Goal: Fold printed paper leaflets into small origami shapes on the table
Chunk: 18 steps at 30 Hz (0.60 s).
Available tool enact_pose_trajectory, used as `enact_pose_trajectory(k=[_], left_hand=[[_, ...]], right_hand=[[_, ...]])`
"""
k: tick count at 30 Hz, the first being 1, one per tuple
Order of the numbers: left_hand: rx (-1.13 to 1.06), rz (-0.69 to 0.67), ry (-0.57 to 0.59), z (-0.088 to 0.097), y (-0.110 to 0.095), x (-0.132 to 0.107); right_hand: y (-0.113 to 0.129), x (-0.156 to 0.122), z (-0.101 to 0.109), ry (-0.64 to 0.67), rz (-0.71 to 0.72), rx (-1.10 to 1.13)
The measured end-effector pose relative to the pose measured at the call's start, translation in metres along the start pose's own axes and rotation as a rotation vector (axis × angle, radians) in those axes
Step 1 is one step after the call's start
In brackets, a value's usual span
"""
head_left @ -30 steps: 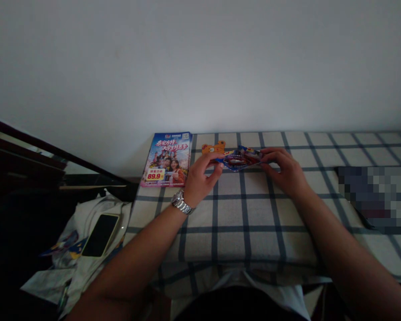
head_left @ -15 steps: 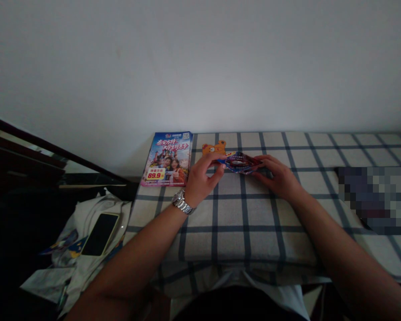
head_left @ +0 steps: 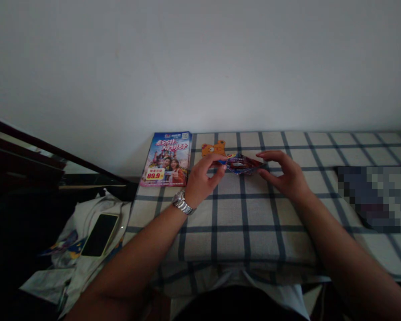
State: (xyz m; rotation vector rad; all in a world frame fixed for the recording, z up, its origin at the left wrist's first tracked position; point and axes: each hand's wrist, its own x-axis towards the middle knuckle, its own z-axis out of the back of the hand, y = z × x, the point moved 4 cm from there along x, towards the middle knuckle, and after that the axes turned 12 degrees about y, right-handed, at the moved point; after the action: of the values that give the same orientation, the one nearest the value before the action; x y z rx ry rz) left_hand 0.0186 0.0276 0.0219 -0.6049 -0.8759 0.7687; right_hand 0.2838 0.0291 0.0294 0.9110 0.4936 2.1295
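A small piece of glossy printed paper (head_left: 239, 165), folded to a pointed shape with a gap along its middle, lies over the checked cloth. My left hand (head_left: 203, 177) pinches its left tip between thumb and fingers; a metal watch (head_left: 183, 203) is on that wrist. Around the right tip, my right hand (head_left: 285, 174) has its thumb and fingers apart and does not grip the paper. Just behind my left fingers lies a flat orange bear-shaped item (head_left: 213, 148), partly covered by them. To the left sits a stack of printed flyers (head_left: 167, 159).
A blue-and-white checked cloth (head_left: 230, 214) covers the table, which meets a white wall (head_left: 220, 67). A dark, pixelated flat object (head_left: 367, 196) lies at the right. Below the table's left edge, a phone (head_left: 100, 235) rests on a white bag (head_left: 83, 218).
My right thumb and fingers have spread apart and let go of the paper's right tip. My left hand keeps its pinch and has hardly moved.
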Motion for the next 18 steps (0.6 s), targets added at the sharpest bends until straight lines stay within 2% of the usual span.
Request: enact_pose_trajectory(k=[5, 8, 13, 18], left_hand=[[0.003, 0.020, 0.015, -0.001, -0.001, -0.001], [-0.005, 0.021, 0.021, -0.003, -0.002, -0.001], [0.006, 0.002, 0.040, -0.005, -0.004, 0.000], [-0.027, -0.051, 0.050, -0.005, -0.008, 0.001]], right_hand=[[0.011, 0.002, -0.003, 0.064, 0.111, 0.016], [0.016, 0.004, -0.004, 0.095, 0.131, 0.000], [0.018, 0.006, -0.004, 0.100, 0.138, -0.039], [0.017, 0.005, -0.001, 0.069, 0.071, -0.024]])
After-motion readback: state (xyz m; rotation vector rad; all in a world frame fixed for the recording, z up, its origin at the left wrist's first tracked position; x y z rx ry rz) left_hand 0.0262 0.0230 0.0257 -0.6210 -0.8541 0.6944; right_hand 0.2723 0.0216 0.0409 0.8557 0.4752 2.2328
